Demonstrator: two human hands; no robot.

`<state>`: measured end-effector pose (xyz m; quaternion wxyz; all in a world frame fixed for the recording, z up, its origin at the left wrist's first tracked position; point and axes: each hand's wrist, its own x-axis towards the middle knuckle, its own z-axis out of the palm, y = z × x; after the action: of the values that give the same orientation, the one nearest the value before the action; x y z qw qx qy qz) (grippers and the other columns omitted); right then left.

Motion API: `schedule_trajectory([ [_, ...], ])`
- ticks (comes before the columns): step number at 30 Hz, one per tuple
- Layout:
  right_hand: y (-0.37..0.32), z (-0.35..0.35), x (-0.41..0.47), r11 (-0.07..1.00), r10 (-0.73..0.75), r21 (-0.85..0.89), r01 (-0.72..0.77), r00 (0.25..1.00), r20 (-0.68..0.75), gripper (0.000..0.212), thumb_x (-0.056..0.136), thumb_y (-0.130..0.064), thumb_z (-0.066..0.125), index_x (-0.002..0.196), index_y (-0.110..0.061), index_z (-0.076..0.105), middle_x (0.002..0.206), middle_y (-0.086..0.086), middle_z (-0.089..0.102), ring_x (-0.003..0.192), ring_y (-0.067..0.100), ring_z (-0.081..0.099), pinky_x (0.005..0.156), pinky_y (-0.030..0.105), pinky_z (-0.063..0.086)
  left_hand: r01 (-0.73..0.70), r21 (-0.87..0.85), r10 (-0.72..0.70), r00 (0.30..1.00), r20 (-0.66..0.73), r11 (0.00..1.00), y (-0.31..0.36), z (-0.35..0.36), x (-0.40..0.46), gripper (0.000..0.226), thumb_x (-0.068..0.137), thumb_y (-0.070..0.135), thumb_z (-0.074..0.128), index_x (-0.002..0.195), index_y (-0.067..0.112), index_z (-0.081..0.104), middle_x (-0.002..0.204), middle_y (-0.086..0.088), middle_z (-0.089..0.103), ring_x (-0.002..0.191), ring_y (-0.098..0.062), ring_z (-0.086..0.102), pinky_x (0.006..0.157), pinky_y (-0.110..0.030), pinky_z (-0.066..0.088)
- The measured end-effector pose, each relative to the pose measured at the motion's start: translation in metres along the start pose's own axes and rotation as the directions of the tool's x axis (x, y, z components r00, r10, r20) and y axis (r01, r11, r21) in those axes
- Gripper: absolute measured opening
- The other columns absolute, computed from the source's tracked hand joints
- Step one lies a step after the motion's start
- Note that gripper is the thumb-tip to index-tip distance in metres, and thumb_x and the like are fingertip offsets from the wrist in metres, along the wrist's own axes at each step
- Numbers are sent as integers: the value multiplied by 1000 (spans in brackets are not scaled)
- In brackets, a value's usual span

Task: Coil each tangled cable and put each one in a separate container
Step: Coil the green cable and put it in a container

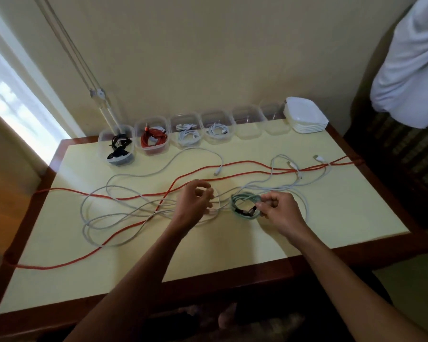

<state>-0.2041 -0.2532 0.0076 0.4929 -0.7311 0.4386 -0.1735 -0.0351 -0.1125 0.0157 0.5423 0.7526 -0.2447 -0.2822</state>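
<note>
Mid-tabletop, toward the near edge: right hand (281, 210) pinches the coiled green cable (245, 205). Left hand (195, 203) hovers beside it, fingers loosely curled, grasping nothing I can make out. Coiling looks done; next, carry it to an empty container (248, 126) along the far edge.

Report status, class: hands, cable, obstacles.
Right hand pinches green coil. Left hand curled by white cables, grip unclear. Red cable tangled across. Two tubs empty.
</note>
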Motion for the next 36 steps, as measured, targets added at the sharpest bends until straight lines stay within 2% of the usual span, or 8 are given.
schedule_trajectory([
  [2, -1, -6, 13, 1000, -4, 14, 4, 1000, -12, 10, 86, -13, 74, 87, -21, 67, 82, 4, 71, 80, 21, 70, 84, 47, 57, -112, 279, 143, 985, -92, 954, 1, 5, 26, 9, 92, 15, 57, 97, 14, 65, 88, -9, 70, 76, -26, 66, 70, -41, 56],
  [5, -5, -11, 34, 999, -24, 30, 25, 999, -27, 12, 86, -10, 72, 86, -22, 69, 82, 4, 72, 82, 22, 70, 84, 47, 57, -163, 665, 299, 949, -96, 729, -3, 14, 53, 26, 94, 24, 56, 118, 15, 59, 122, -12, 58, 108, -28, 55, 85, -39, 46],
  [9, -11, -13, 68, 999, -45, 25, 46, 998, -53, 12, 86, -7, 71, 87, -19, 69, 86, 11, 72, 83, 25, 68, 83, 44, 55, -91, 856, 191, 982, -9, 509, -14, 21, 87, 52, 98, 49, 41, 142, 21, 35, 154, -19, 21, 142, -35, 21, 111, -56, 26],
  [12, -17, -12, 90, 998, -57, 17, 58, 997, -60, 11, 87, -8, 71, 87, -19, 68, 85, 11, 72, 81, 25, 67, 81, 40, 54, -40, 888, 60, 998, 14, 458, -27, 22, 102, 62, 98, 59, 23, 150, 25, 23, 161, -17, 6, 149, -32, 1, 117, -60, 6],
  [22, -52, 0, 168, 967, -196, -156, 202, 979, 57, 6, 89, -13, 70, 93, -14, 74, 68, -8, 60, 66, 6, 54, 60, 16, 40, -45, 910, 70, 997, 18, 413, -36, 21, 108, 72, 90, 65, 8, 151, 28, 16, 162, -15, 3, 150, -30, -2, 118, -58, 4],
  [25, -80, 1, 198, 960, -226, -155, 232, 973, 54, 9, 88, -13, 70, 95, -13, 75, 76, -3, 65, 73, 12, 58, 67, 23, 45, -43, 910, 66, 998, 18, 413, -35, 21, 109, 71, 91, 65, 9, 153, 29, 14, 163, -14, 0, 150, -29, -4, 118, -57, 2],
  [31, -138, 23, 258, 996, -85, 41, 85, 996, 1, 17, 84, -7, 72, 70, -14, 64, 73, 11, 69, 60, 21, 62, 58, 32, 52, -30, 917, 33, 999, 18, 398, -31, 21, 110, 66, 95, 62, 16, 153, 30, 14, 163, -13, -1, 150, -29, -5, 118, -56, 2],
  [36, -162, 53, 291, 990, 75, 120, -72, 997, -19, 10, 82, 0, 72, 80, 1, 62, 75, 17, 68, 44, 19, 56, 46, 27, 51, -17, 917, 32, 999, 5, 398, -28, 22, 109, 69, 93, 63, 12, 153, 30, 15, 163, -13, 1, 150, -29, -5, 119, -56, 0],
])
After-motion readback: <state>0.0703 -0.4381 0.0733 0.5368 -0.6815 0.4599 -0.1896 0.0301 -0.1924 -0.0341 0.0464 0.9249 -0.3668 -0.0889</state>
